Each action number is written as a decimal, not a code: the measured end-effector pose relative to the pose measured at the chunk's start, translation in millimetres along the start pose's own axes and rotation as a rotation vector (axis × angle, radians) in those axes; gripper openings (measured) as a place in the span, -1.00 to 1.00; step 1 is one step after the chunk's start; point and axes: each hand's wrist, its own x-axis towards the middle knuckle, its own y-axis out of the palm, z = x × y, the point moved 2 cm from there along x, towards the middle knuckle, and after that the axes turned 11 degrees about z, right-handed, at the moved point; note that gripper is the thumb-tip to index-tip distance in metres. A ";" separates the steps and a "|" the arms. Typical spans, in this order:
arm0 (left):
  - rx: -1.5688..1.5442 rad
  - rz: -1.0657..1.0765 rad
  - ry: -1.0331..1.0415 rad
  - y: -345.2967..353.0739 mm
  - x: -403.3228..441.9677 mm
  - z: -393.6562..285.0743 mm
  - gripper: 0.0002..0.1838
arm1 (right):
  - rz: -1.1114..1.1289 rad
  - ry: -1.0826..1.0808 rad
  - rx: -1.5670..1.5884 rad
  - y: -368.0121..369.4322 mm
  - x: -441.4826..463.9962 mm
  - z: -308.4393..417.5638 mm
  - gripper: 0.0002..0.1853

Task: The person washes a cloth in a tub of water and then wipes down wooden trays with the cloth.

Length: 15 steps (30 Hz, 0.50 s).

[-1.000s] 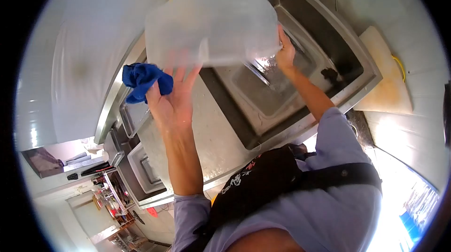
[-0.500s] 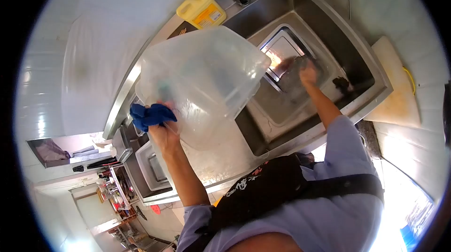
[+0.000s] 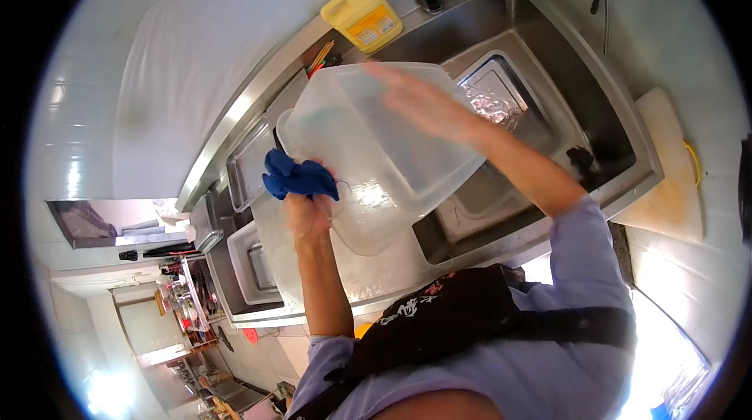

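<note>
Right hand [image 3: 423, 103] moved from sink [image 3: 568, 87] over one bin [image 3: 392, 161], fingers too blurred to tell; left hand [image 3: 310, 215], fingers clamping one cloth [image 3: 301, 179].

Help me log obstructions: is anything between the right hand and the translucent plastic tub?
Nothing visible is: the blurred right hand overlaps the translucent plastic tub in view, though contact can't be told. The blue cloth is at the left hand, off that path.
</note>
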 end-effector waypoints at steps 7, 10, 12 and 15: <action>0.084 0.029 -0.007 -1.3 -10.6 -15.1 -0.60 | 0.008 0.192 -0.415 -5.8 39.0 -68.8 -0.44; 0.068 -0.139 0.092 1.7 -29.3 -29.0 -0.60 | -0.028 0.529 -0.747 -35.2 -87.3 -214.4 -0.56; 0.091 -0.098 0.140 -11.9 -36.2 -38.9 -0.62 | -0.056 0.967 -0.767 -50.5 -201.6 -264.5 -0.50; 0.123 -0.021 0.143 -37.6 -50.1 -43.6 -0.65 | -0.007 1.333 -0.702 -38.7 -312.1 -309.1 -0.37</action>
